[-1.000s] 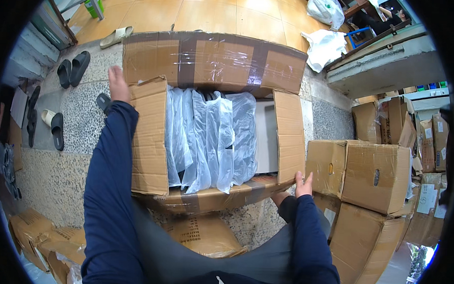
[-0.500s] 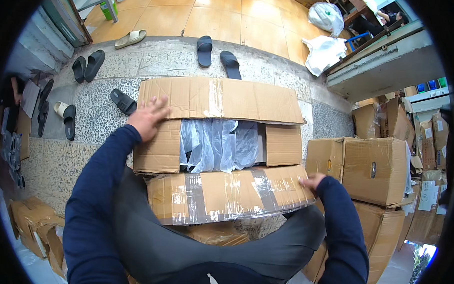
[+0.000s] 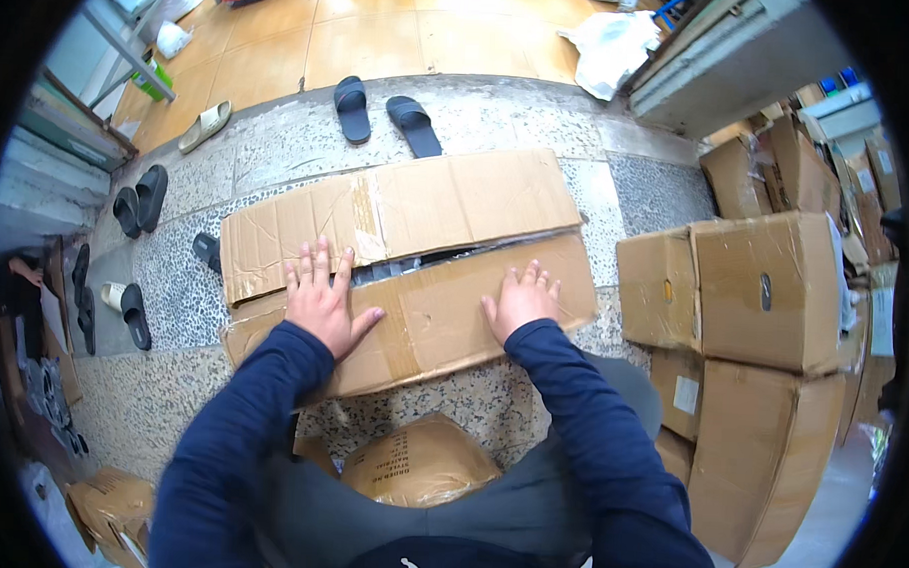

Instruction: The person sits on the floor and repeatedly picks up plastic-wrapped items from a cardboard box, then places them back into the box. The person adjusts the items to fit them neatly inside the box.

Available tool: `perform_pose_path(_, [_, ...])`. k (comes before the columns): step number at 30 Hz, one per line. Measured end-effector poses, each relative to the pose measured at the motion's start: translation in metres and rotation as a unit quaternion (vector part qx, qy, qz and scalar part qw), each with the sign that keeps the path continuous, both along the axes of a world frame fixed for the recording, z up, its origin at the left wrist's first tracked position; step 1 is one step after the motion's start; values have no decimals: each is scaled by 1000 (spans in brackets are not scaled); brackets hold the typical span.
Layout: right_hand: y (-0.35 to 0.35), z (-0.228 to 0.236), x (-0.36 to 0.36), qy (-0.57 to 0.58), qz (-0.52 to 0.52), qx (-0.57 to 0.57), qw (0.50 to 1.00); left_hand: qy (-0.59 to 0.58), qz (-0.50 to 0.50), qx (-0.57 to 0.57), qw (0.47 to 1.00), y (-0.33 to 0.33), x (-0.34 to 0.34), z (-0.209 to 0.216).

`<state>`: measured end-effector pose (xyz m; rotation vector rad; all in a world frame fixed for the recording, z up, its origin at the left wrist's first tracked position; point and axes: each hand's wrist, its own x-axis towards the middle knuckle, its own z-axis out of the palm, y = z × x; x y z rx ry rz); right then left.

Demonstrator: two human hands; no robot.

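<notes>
In front of me lies a cardboard box (image 3: 443, 319) with its two long top flaps folded inward. Between the far flap (image 3: 477, 200) and the near flap runs a narrow gap, wider toward the middle, with a little clear plastic and something dark showing in it. My left hand (image 3: 329, 300) rests palm down, fingers spread, across the near flap, with fingertips reaching the far flap. My right hand (image 3: 522, 298) presses flat on the right part of the near flap. Neither hand grips anything. A strip of tape crosses the middle of both flaps.
Stacked taped cartons (image 3: 765, 285) stand to my right. Between my legs sits another taped carton (image 3: 423, 463). Black slides (image 3: 413, 122) and other slippers (image 3: 137, 201) lie on the stone floor ahead and left. A white plastic bag (image 3: 611, 51) lies near the doorway.
The near flap has swung up and over the plastic-covered contents. Both hands have moved onto the flaps, the right one inward from the flap's edge. The view has shifted, and the box appears turned slightly.
</notes>
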<state>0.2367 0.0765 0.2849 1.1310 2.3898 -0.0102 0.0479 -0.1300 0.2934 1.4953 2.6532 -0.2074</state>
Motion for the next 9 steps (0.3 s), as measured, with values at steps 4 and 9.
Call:
perform_pose_path(4, [41, -3, -116, 453, 224, -40, 862, -72, -34, 182, 980, -3, -13, -23])
perform_pose_path(9, [0, -19, -248, 114, 114, -143, 977, -106, -1, 151, 983, -20, -8, -21])
